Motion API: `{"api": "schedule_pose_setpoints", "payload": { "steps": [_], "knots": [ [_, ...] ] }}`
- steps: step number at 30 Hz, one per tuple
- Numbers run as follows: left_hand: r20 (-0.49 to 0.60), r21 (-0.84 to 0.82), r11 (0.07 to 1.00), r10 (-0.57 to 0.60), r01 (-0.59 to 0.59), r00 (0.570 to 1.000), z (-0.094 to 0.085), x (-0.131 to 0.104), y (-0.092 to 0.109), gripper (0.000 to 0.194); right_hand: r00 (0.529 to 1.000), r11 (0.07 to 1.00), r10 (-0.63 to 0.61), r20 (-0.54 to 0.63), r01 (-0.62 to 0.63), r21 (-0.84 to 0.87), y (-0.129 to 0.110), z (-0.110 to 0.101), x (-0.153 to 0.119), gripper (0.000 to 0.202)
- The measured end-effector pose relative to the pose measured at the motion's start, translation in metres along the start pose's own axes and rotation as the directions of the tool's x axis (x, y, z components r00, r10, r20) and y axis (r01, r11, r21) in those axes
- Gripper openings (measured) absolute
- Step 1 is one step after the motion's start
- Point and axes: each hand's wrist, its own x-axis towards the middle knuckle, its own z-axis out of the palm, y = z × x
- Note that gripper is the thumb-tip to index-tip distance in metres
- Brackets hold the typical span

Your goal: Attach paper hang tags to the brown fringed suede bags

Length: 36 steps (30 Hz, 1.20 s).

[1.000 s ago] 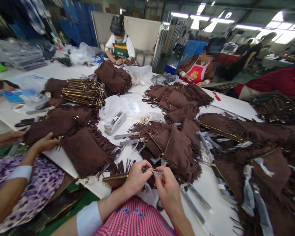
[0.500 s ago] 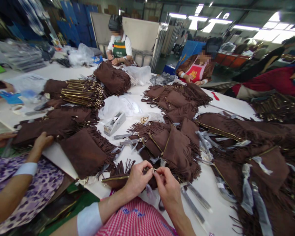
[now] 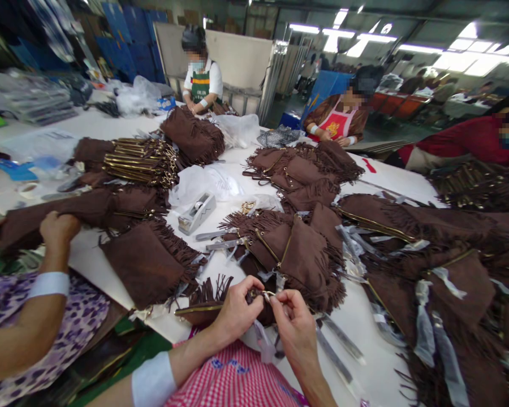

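Metal piece (image 3: pixel 268 293), partly hidden, bridges left hand (image 3: pixel 241 308) and right hand (image 3: pixel 296 322).

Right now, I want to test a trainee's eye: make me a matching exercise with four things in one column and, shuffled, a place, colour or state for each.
Things
1. tape dispenser
2. left hand
3. green apron
4. fringed bags

Place, colour or state
A. worn by a person across the table
B. dark brown
C. beside the crumpled white plastic
D. fingers bent, close to the right hand at a small metal piece

Right pairs
1-C; 2-D; 3-A; 4-B
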Motion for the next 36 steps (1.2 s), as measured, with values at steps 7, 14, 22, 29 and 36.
{"api": "schedule_pose_setpoints", "payload": {
  "steps": [7,14,22,29,36],
  "knots": [
    [-0.021,-0.002,1.000,0.012,-0.013,1.000,0.000,-0.001,-0.002,0.013,0.993,0.988,-0.112,-0.040,0.107,-0.113,0.004,0.005,-0.001,0.022],
    [-0.016,-0.056,0.998,0.030,-0.031,0.999,-0.002,-0.005,-0.001,0.014,0.950,0.939,-0.311,0.010,0.309,-0.153,0.007,0.005,0.003,0.025],
    [0.208,-0.394,0.861,-0.257,0.322,0.944,-0.007,0.002,-0.002,0.025,0.926,0.917,-0.367,0.085,0.376,-0.134,0.005,0.002,0.001,0.019],
    [0.420,-0.492,0.629,-0.434,0.602,0.797,-0.006,0.004,-0.011,0.023,0.923,0.912,-0.375,0.082,0.384,-0.148,0.014,-0.001,-0.004,0.015],
    [0.445,-0.370,0.754,-0.369,0.543,0.816,-0.007,-0.009,-0.015,0.024,0.920,0.922,-0.362,0.151,0.377,-0.083,0.014,-0.010,-0.019,0.016]
  ]
}}
